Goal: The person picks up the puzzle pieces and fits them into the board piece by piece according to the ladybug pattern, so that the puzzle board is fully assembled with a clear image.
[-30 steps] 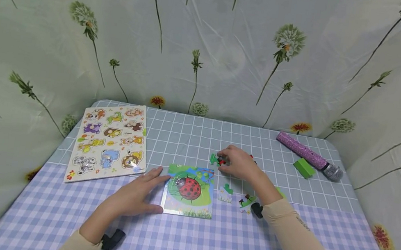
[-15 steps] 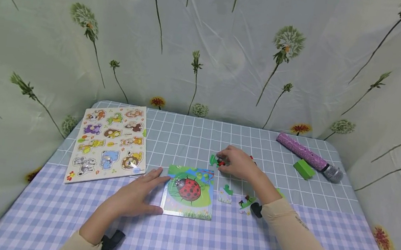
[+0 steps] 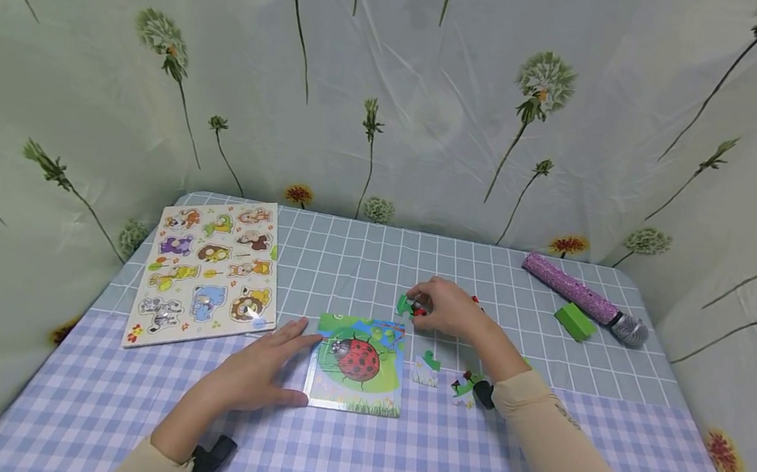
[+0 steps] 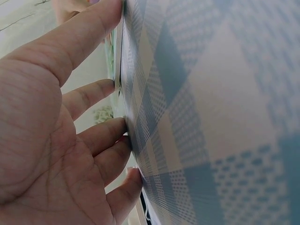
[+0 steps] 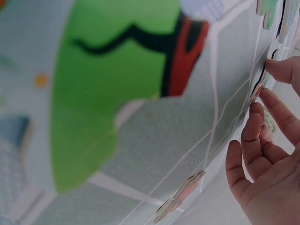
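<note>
A square ladybug puzzle board (image 3: 358,362) lies in the middle of the table, red beetle on green. My left hand (image 3: 258,370) rests at its left side, thumb and index fingertip against the edge; in the left wrist view the fingers (image 4: 96,136) reach the checked cloth. Just beyond the board's top right corner, my right hand (image 3: 452,309) pinches a red and black puzzle piece (image 3: 418,310) between thumb and index finger, low over the table. A green puzzle piece (image 3: 403,306) lies right beside it. The right wrist view shows the thumb and fingers (image 5: 279,115) at the piece from the side.
Loose puzzle pieces lie right of the board, among them a white and green one (image 3: 427,370) and another (image 3: 464,388) near the right wrist. An animal peg puzzle (image 3: 208,271) lies at left. A green block (image 3: 575,321) and a purple glittery microphone (image 3: 576,290) are at right.
Both hands stay nearly where they were. The right fingers keep hold of the red and black piece with only a very slight shift; the board and other pieces lie as before.
</note>
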`<state>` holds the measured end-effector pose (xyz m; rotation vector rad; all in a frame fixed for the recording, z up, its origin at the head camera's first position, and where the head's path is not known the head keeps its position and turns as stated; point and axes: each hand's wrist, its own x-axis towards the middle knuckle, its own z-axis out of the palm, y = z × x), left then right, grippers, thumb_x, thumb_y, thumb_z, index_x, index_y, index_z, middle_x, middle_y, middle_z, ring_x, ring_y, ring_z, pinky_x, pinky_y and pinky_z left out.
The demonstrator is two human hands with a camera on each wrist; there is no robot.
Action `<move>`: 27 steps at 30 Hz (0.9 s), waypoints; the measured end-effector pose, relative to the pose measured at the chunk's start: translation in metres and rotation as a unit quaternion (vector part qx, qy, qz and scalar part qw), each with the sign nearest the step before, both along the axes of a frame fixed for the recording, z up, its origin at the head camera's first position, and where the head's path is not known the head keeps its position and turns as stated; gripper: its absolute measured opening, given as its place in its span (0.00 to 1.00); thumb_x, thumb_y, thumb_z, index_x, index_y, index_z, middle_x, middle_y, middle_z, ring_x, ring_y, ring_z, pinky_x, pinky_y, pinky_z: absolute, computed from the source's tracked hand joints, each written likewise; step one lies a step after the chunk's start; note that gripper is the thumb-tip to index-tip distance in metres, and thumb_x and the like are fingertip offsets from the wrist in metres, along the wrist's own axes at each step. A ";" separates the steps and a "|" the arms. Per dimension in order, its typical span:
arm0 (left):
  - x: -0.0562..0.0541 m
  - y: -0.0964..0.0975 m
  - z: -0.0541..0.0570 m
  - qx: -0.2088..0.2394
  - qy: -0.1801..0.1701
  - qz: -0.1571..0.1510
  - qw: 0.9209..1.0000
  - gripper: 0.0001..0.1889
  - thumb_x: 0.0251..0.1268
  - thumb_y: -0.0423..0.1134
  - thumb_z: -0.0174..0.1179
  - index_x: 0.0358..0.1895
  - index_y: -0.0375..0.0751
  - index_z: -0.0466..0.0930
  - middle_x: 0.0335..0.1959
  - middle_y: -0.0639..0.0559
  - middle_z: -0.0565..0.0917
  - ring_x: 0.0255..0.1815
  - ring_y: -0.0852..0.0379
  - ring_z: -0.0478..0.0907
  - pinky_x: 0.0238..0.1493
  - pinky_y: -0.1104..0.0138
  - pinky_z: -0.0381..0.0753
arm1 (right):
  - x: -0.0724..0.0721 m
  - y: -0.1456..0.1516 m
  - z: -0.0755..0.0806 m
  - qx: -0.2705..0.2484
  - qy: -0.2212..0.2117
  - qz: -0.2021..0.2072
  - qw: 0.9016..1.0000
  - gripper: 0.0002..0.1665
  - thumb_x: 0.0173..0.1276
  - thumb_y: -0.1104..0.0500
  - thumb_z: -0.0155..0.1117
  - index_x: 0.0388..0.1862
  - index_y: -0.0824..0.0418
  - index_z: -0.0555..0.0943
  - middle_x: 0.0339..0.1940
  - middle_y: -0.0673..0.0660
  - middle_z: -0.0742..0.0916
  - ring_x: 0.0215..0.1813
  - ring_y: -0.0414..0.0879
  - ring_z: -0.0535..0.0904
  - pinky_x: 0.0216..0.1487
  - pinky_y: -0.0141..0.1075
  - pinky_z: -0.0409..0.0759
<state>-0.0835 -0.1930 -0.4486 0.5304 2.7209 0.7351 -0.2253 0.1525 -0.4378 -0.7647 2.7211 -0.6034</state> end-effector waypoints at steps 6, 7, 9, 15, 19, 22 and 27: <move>0.000 0.000 -0.001 0.000 0.003 0.000 1.000 0.49 0.57 0.56 0.81 0.82 0.52 0.68 0.89 0.40 0.57 0.88 0.33 0.55 0.82 0.32 0.62 | 0.000 0.001 -0.002 -0.002 0.002 0.003 1.000 0.28 0.64 0.54 0.77 0.63 0.58 0.87 0.50 0.56 0.88 0.48 0.46 0.82 0.52 0.44 0.85; 0.000 0.000 -0.001 -0.001 0.003 0.000 1.000 0.49 0.57 0.56 0.81 0.82 0.52 0.68 0.89 0.40 0.57 0.88 0.33 0.55 0.82 0.32 0.62 | 0.000 0.001 -0.002 -0.003 0.002 0.004 1.000 0.28 0.64 0.54 0.77 0.63 0.58 0.87 0.50 0.56 0.88 0.47 0.46 0.82 0.52 0.44 0.85; 0.000 0.000 -0.001 -0.001 0.003 0.000 1.000 0.49 0.57 0.56 0.81 0.82 0.52 0.68 0.89 0.40 0.57 0.88 0.33 0.56 0.83 0.32 0.62 | 0.000 0.002 -0.003 -0.006 0.002 0.005 1.000 0.28 0.63 0.54 0.77 0.63 0.57 0.87 0.50 0.56 0.88 0.47 0.46 0.82 0.51 0.43 0.85; 0.000 0.000 -0.001 -0.004 0.003 0.000 1.000 0.50 0.57 0.57 0.81 0.82 0.53 0.68 0.88 0.39 0.58 0.88 0.33 0.56 0.82 0.32 0.63 | 0.000 0.002 -0.001 -0.016 0.005 0.011 1.000 0.28 0.62 0.55 0.77 0.62 0.57 0.87 0.48 0.55 0.89 0.45 0.45 0.83 0.47 0.42 0.86; -0.001 0.000 -0.001 -0.002 0.000 0.001 1.000 0.49 0.57 0.56 0.81 0.82 0.53 0.68 0.89 0.40 0.57 0.88 0.33 0.55 0.82 0.32 0.62 | 0.003 0.001 0.002 -0.020 0.009 0.021 1.000 0.27 0.61 0.54 0.78 0.61 0.56 0.87 0.46 0.54 0.89 0.45 0.44 0.83 0.45 0.39 0.85; -0.001 0.000 0.000 0.000 -0.003 0.001 1.000 0.49 0.57 0.56 0.81 0.82 0.52 0.68 0.89 0.40 0.57 0.88 0.33 0.55 0.83 0.32 0.61 | 0.006 -0.001 0.004 -0.028 0.012 0.029 0.999 0.26 0.61 0.55 0.78 0.60 0.57 0.87 0.45 0.54 0.89 0.45 0.44 0.82 0.45 0.38 0.84; 0.000 0.001 0.000 0.001 -0.004 0.002 1.000 0.49 0.57 0.56 0.81 0.82 0.52 0.68 0.89 0.40 0.57 0.88 0.33 0.55 0.84 0.32 0.60 | 0.014 -0.005 0.007 -0.040 0.019 0.040 0.998 0.25 0.60 0.56 0.78 0.57 0.56 0.87 0.43 0.53 0.88 0.44 0.44 0.80 0.44 0.36 0.81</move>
